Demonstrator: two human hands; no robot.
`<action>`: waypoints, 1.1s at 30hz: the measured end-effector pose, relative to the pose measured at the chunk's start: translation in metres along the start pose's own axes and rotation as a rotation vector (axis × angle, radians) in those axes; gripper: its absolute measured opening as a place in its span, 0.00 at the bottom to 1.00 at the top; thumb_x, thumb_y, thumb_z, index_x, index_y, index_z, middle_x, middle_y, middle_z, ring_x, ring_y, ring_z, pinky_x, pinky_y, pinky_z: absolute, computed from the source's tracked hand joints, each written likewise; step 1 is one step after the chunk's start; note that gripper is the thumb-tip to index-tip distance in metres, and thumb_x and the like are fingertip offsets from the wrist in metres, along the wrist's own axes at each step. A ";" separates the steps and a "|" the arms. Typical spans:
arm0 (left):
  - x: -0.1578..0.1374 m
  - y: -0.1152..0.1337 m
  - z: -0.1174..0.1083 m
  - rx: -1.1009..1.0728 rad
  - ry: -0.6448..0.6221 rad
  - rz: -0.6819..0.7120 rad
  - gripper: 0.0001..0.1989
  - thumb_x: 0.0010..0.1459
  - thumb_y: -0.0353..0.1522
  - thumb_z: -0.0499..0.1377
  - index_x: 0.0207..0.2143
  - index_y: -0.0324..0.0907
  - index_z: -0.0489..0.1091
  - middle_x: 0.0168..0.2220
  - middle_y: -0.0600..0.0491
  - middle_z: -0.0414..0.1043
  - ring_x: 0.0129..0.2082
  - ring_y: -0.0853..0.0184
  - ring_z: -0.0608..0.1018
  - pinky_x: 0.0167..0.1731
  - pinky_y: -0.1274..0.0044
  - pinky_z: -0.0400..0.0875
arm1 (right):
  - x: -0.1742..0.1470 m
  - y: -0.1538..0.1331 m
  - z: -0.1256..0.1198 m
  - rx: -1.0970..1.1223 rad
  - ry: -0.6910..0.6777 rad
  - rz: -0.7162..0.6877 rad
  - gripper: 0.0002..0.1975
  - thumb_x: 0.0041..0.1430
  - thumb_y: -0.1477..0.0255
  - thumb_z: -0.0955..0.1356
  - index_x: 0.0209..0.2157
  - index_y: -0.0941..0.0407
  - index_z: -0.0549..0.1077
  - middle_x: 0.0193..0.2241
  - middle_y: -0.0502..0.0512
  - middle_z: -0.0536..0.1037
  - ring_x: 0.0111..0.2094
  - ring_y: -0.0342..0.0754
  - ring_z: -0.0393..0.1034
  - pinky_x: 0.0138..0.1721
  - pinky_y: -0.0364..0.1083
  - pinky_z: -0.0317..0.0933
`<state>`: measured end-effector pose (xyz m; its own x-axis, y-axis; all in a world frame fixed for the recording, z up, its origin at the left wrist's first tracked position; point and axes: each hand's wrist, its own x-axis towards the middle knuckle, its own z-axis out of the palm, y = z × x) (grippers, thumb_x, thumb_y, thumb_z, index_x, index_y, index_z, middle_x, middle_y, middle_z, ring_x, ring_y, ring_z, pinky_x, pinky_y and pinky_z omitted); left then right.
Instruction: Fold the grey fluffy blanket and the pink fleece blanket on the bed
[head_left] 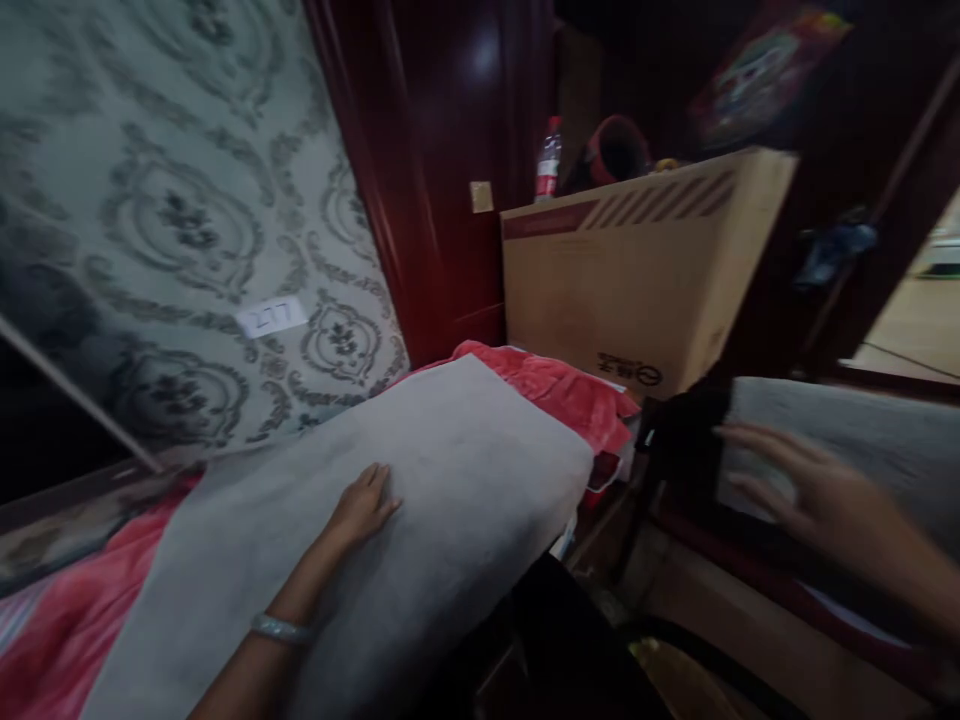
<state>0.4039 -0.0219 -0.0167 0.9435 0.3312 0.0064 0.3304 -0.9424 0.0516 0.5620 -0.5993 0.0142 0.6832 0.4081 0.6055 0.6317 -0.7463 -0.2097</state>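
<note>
Under my left hand (363,510) — fingers loosely spread, gripping nothing — lies the grey cloth (465,470), its length slanting away toward the cardboard box (607,270); my right hand (832,500) (blurred, fingers parted, seemingly empty) is farther off, by another grey cloth (892,440).

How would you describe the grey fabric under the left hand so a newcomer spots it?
Find the patterned wall on the picture's left. Below it lies the wide pale-grey fabric, the left hand on top. Unlike the grey piece at the right edge, behind the right hand, it has pinkish-red cloth showing at its upper right.
</note>
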 end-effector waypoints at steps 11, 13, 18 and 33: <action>-0.094 -0.048 0.023 0.168 0.036 -0.424 0.31 0.70 0.41 0.47 0.71 0.40 0.54 0.73 0.38 0.49 0.72 0.52 0.53 0.67 0.55 0.51 | 0.092 -0.212 0.207 0.458 -0.540 -0.591 0.30 0.65 0.64 0.65 0.66 0.55 0.65 0.66 0.65 0.63 0.67 0.58 0.58 0.66 0.60 0.54; -0.098 -0.045 0.028 0.176 0.065 -0.424 0.30 0.70 0.41 0.46 0.71 0.40 0.55 0.72 0.39 0.49 0.72 0.52 0.53 0.67 0.55 0.51 | 0.099 -0.233 0.235 0.400 -0.579 -0.591 0.32 0.65 0.64 0.65 0.68 0.56 0.62 0.68 0.66 0.60 0.69 0.59 0.54 0.67 0.61 0.51; -0.100 -0.043 0.033 0.118 0.082 -0.441 0.31 0.69 0.41 0.48 0.71 0.40 0.55 0.73 0.40 0.49 0.72 0.52 0.53 0.68 0.55 0.50 | 0.094 -0.245 0.286 0.219 -0.627 -0.475 0.29 0.70 0.60 0.58 0.70 0.49 0.59 0.71 0.60 0.53 0.71 0.59 0.45 0.67 0.67 0.46; -0.100 -0.062 0.035 0.053 0.127 -0.560 0.33 0.67 0.46 0.49 0.69 0.40 0.58 0.72 0.37 0.51 0.72 0.49 0.53 0.68 0.52 0.47 | 0.079 -0.226 0.316 0.277 -0.512 -0.492 0.32 0.67 0.50 0.56 0.66 0.48 0.66 0.68 0.58 0.60 0.69 0.61 0.53 0.65 0.67 0.52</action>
<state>0.2901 0.0017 -0.0557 0.6153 0.7801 0.1129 0.7825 -0.6218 0.0321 0.5887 -0.2325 -0.1335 0.3413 0.9029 0.2613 0.9299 -0.2839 -0.2337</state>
